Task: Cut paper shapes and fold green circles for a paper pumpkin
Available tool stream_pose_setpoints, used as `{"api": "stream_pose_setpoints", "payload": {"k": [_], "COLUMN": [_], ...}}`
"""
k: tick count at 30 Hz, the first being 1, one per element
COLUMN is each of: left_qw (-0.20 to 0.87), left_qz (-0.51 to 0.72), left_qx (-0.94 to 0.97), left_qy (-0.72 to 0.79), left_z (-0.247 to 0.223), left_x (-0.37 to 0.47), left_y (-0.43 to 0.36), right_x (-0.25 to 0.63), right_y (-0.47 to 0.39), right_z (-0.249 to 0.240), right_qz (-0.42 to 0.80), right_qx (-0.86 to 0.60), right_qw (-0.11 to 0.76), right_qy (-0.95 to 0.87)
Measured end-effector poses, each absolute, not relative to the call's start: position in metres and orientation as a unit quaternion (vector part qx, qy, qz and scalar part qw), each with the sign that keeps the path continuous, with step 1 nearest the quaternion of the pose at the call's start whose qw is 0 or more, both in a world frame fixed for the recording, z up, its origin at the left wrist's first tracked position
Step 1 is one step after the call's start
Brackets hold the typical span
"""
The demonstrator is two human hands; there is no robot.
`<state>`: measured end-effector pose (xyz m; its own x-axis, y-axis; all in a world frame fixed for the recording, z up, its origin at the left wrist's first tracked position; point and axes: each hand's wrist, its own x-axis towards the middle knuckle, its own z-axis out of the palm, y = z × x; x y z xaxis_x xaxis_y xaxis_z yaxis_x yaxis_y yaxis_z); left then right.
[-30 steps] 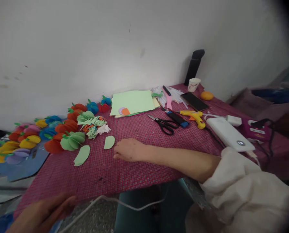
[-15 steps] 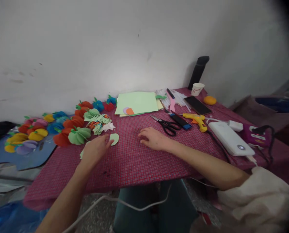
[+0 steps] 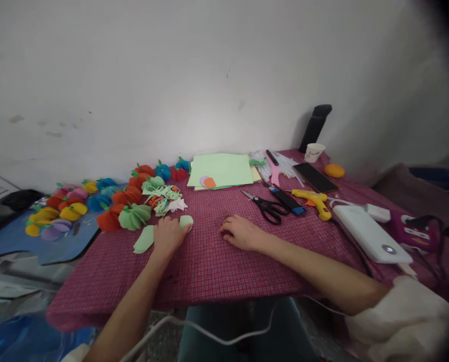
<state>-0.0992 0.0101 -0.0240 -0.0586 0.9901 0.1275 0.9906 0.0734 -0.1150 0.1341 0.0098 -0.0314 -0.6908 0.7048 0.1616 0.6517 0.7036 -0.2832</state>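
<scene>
My left hand (image 3: 169,234) is on the checked cloth left of centre, with its thumb and fingers closed on the edge of a pale green paper circle (image 3: 186,220). More pale green paper pieces (image 3: 144,240) lie just left of that hand, partly behind it. My right hand (image 3: 242,233) rests palm down on the cloth, fingers loosely bent and apart, holding nothing. Black-handled scissors (image 3: 267,207) lie a little beyond it to the right. Green and orange paper scraps (image 3: 164,199) are heaped beyond my left hand.
Colourful paper pumpkins (image 3: 126,195) crowd the left side. Green sheets (image 3: 221,170) lie against the wall, with orange and lilac cut-outs on top. At right are a utility knife (image 3: 287,200), a yellow glue gun (image 3: 315,200), a phone (image 3: 315,177), a paper cup (image 3: 315,152) and a white power bank (image 3: 371,234).
My left hand has shifted right, closer around the green paper circle, uncovering more of the green pieces beside it. My right hand stays in place on the cloth. The view has tilted slightly.
</scene>
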Motion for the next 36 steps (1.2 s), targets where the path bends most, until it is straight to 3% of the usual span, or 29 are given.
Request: {"api": "stream_pose_setpoints", "payload": {"k": [7,15,21,26,29,31,36], "left_qw": [0.058,0.013,-0.063,-0.145,-0.243,-0.367,-0.652], "left_qz": [-0.047,-0.101,-0.207,-0.35,-0.46,-0.497,-0.408], "left_qx": [-0.669,-0.651,-0.643,-0.629,-0.599,-0.562,-0.481], "left_qy": [-0.74,-0.752,-0.734,-0.679,-0.609,-0.55,-0.421], "left_z": [-0.034,-0.039,-0.042,-0.039,-0.029,-0.019,0.003], "left_x": [-0.103,-0.101,-0.101,-0.102,-0.102,-0.1,-0.081], "left_y": [0.015,0.019,0.017,0.014,0.012,0.009,0.003], "right_x": [0.086,0.023,0.01,0.028,0.052,0.071,0.108], "right_y": [0.049,0.092,0.115,0.115,0.105,0.094,0.064], "right_z": [-0.012,-0.027,-0.028,-0.018,-0.003,0.007,0.02], "right_qz": [0.136,0.156,0.162,0.163,0.152,0.139,0.105], "right_qx": [-0.377,-0.284,-0.236,-0.254,-0.257,-0.258,-0.206], "right_qw": [0.143,0.101,0.048,0.052,0.085,0.111,0.197], "right_qy": [-0.905,-0.941,-0.957,-0.952,-0.95,-0.949,-0.953]}}
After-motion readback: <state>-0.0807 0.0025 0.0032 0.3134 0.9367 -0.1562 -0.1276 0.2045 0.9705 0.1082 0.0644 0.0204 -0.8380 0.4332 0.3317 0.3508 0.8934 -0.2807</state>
